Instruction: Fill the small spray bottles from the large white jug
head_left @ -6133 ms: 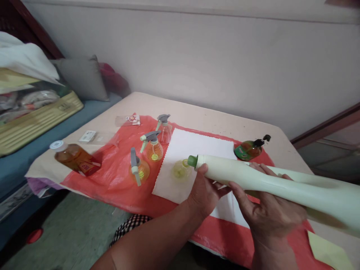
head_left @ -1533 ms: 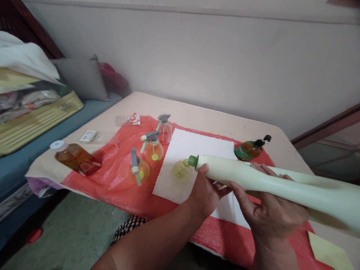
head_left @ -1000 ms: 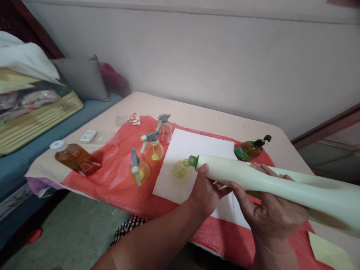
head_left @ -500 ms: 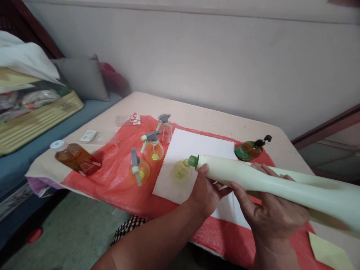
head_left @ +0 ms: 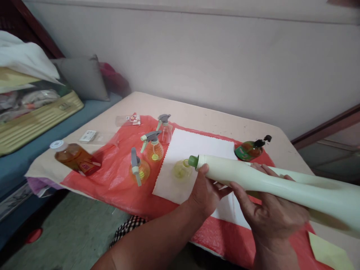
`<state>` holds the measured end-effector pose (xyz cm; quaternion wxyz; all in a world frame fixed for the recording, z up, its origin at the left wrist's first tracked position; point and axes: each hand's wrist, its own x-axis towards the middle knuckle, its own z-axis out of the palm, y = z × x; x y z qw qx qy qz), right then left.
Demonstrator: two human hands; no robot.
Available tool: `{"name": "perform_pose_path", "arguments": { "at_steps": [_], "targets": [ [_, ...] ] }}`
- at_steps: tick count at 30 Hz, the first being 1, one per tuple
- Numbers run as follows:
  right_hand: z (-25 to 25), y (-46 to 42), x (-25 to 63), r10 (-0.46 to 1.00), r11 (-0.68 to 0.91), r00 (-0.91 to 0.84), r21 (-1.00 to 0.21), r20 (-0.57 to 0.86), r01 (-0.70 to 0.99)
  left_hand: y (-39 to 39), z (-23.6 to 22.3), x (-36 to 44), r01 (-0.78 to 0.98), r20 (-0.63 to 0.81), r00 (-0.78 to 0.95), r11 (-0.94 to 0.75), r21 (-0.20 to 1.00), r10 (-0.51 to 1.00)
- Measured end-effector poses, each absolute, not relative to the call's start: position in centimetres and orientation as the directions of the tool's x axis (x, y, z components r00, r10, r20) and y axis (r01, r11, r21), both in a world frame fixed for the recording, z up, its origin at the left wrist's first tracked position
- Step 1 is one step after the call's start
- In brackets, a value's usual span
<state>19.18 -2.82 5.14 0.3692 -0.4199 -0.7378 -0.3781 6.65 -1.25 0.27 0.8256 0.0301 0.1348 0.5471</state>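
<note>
Both hands hold a large pale green jug (head_left: pixel 233 169) that lies on its side in the air, its green spout (head_left: pixel 193 161) pointing left. My left hand (head_left: pixel 206 193) grips the neck from below, the thumb just behind the spout. Farther back, my right hand (head_left: pixel 274 213) is wrapped round the handle and body. Beside the spout tip, a clear bottle without a top (head_left: pixel 182 171) stands on a white sheet (head_left: pixel 206 143), with yellowish liquid in it. Whether liquid leaves the spout, I cannot make out.
Left of the sheet, spray bottles with grey trigger heads (head_left: pixel 154 148) stand on red plastic (head_left: pixel 112 168). An amber bottle with a white cap (head_left: pixel 74 157) is at the table's left. A green-labelled pump bottle (head_left: pixel 249 150) stands behind the jug. Yellow paper (head_left: pixel 329 251) lies lower right.
</note>
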Motion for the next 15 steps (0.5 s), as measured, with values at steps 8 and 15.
{"name": "perform_pose_path", "arguments": {
  "at_steps": [8, 15],
  "targets": [
    [5.08, -2.8, 19.36, 0.329, 0.354, -0.394, 0.275, 0.858, 0.894, -1.26, 0.37, 6.65, -0.892, -0.211, 0.368, 0.408, 0.195, 0.906],
    [5.15, -2.8, 19.25, 0.337, 0.365, -0.381, 0.253, 0.861, 0.896, -1.21, 0.36, 6.66, -0.891, -0.212, 0.36, 0.402, 0.21, 0.909]
  ]
}}
